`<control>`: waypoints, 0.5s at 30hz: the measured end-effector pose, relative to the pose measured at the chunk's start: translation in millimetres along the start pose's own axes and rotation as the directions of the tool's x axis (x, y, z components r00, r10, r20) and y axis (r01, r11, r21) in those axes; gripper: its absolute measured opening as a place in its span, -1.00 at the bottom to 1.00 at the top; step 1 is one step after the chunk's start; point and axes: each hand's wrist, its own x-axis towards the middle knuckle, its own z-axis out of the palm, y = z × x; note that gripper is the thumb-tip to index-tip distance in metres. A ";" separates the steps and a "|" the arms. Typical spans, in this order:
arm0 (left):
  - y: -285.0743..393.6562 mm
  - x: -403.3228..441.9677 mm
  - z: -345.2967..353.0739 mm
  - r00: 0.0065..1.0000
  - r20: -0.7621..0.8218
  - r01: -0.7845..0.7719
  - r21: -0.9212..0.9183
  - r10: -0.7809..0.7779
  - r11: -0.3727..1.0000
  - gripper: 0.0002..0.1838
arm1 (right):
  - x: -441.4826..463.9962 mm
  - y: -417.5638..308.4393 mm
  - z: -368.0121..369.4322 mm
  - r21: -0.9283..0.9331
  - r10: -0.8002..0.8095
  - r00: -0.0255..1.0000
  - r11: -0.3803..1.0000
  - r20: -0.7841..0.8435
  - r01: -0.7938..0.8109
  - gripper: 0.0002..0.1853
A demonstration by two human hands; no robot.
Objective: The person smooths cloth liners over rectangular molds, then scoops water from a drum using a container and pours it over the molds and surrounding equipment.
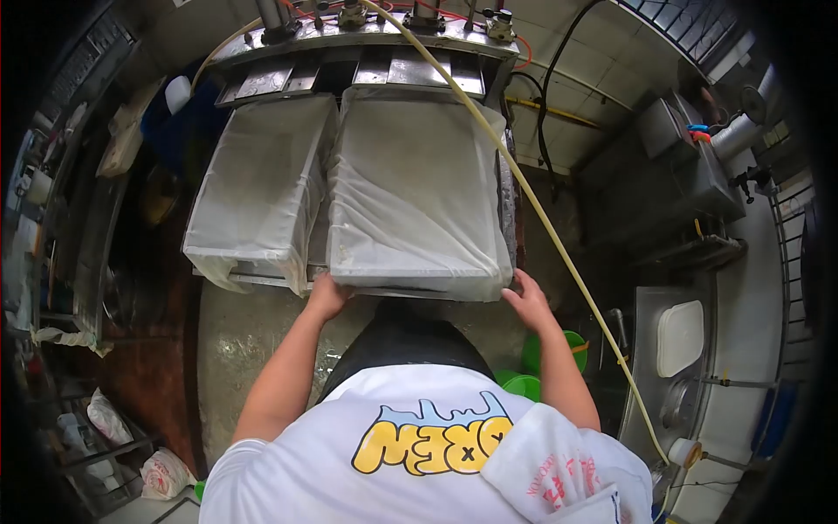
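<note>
- White, damp-looking cloth covers two box-shaped bundles side by side: a narrower bundle (257, 175) on the left and a wider bundle (415, 188) on the right, both in front of a metal frame (367, 45).
- Two bare hands are at the wider bundle: the left hand (327, 297) by its near left corner, the right hand (528, 299) by its near right corner.
- Two green buckets (572, 351) show beside the right forearm; one white lid (680, 337) lies on a steel counter (646, 319).
- The left fingers are partly hidden by the bundle's edge; the right thumb and fingers stand somewhat apart at the corner. How firmly either hand grips, I cannot tell.
- Whatever the cloth wraps is hidden, the buckets are partly covered by the arm and body, and the frame's top is cut off.
- The cloth is thin, creased diagonally across the wider bundle and hanging in loose folds at the narrower one's near edge.
- A smooth, pale yellow hose (548, 214) slants across the wider bundle's far right corner.
</note>
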 end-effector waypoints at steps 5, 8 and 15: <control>22.4 -66.1 -92.8 0.979 -0.031 0.200 0.014 -0.200 0.980 -0.67 | 1.0 -14.7 41.3 -0.158 -0.123 0.991 0.979 0.054 0.130 -0.32; -12.6 -117.8 -134.6 0.966 -0.058 0.259 0.163 -0.253 0.952 -0.72 | -10.8 -7.5 49.1 -0.034 0.025 0.987 0.999 0.157 -0.019 -0.49; 34.2 -109.2 -123.8 0.980 0.107 0.134 0.252 -0.166 0.958 -0.53 | -1.8 -32.5 42.4 -0.089 -0.210 0.954 0.977 -0.216 0.195 -0.62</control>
